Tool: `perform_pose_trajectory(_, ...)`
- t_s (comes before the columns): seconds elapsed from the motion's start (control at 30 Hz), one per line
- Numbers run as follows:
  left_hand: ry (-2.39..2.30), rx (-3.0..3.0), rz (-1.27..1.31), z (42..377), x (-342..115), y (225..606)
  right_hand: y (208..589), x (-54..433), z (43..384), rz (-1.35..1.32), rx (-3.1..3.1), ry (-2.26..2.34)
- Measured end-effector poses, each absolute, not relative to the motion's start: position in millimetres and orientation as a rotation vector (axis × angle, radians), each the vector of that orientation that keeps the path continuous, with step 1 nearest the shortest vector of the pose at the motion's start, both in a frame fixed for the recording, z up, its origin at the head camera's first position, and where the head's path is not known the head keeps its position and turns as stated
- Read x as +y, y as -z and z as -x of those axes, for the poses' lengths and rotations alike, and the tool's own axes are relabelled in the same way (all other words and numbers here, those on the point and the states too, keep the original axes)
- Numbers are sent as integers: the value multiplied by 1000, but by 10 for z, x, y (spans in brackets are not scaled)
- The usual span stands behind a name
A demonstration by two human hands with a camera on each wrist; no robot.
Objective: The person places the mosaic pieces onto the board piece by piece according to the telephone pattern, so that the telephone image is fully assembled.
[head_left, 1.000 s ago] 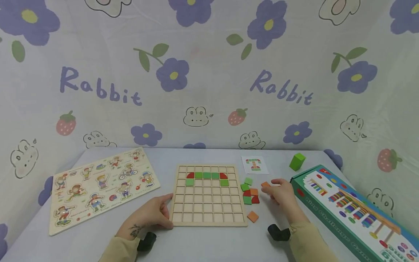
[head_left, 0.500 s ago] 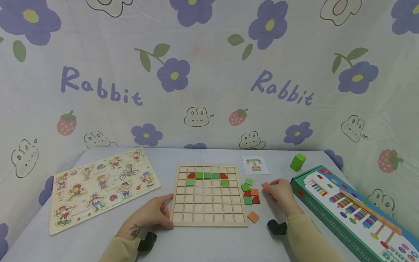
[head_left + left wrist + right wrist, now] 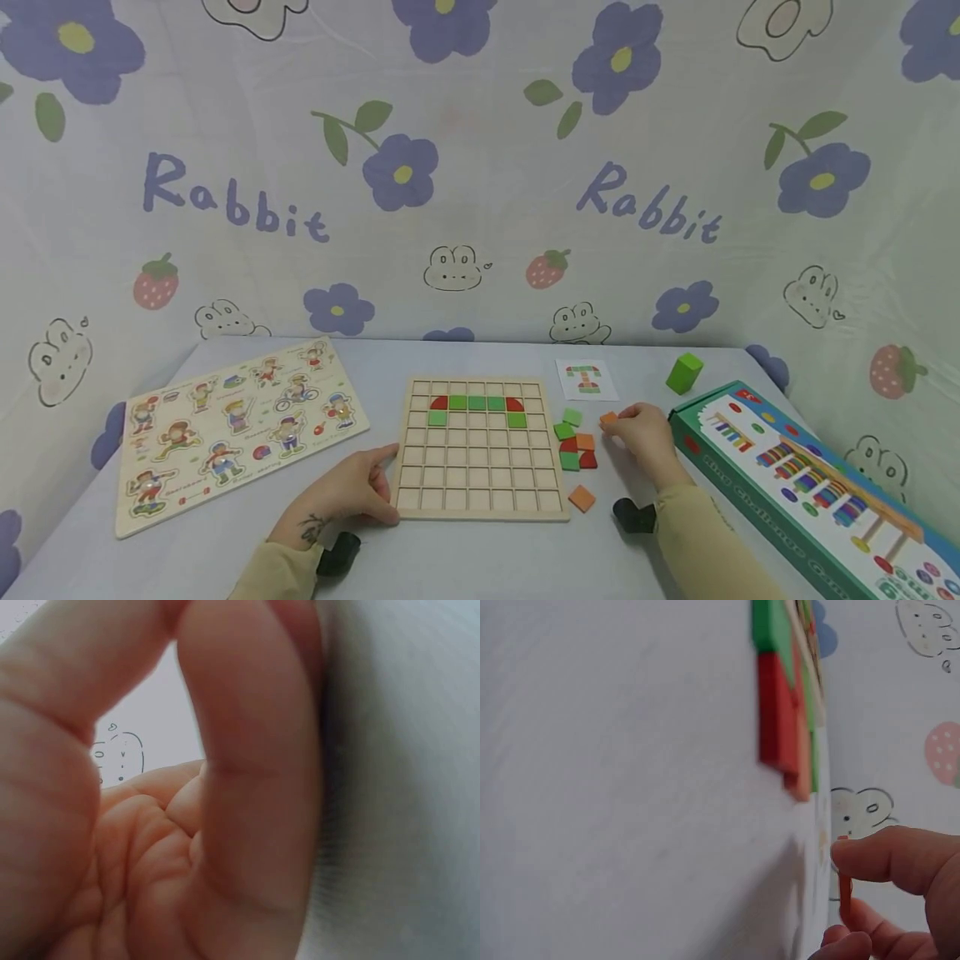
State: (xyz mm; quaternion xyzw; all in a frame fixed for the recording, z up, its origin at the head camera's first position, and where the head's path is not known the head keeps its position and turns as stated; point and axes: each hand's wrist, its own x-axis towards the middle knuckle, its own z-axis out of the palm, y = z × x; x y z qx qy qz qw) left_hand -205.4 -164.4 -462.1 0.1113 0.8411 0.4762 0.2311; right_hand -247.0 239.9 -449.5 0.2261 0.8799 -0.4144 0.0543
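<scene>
In the head view my left hand touches the left edge of a wooden grid board with thumb and fingertip. Red quarter-round tiles and green square tiles sit in the board's upper cells. My right hand pinches an orange tile to the right of the board. From the right wrist, this orange tile shows edge-on between thumb and finger. Loose tiles lie between board and right hand, among them a green tile, a red tile and an orange tile. Fingers fill the left wrist view.
A pattern card lies behind the loose tiles, with a green block farther right. A long game box stands along the right side. At left lies a wooden picture puzzle. A printed cloth hangs behind.
My right fingers, earlier reaching over the orange tile, have closed on it, and the hand has shifted slightly away from me. The left hand stays at the board's edge.
</scene>
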Motion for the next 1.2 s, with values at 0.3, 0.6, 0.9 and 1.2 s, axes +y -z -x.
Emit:
perform_pose_trajectory(0.3, -1312, 2308, -301, 2057, -1644, 4627, 4343, 1966, 2564, -413, 2672, 1684)
perform_pose_trajectory(0.6, -1312, 2313, -293, 2065, -1646, 4639, 4287, 1364, 2603, -125, 2262, 2016)
perform_pose_trajectory(0.9, -1306, 2310, -301, 2059, -1649, 4636, 4431, 1037, 2692, -107, 2229, 1979)
perform_pose_trajectory(1.2, -1314, 2306, -302, 2055, -1654, 4638, 4536, 914, 2774, -143, 2512, 1616)
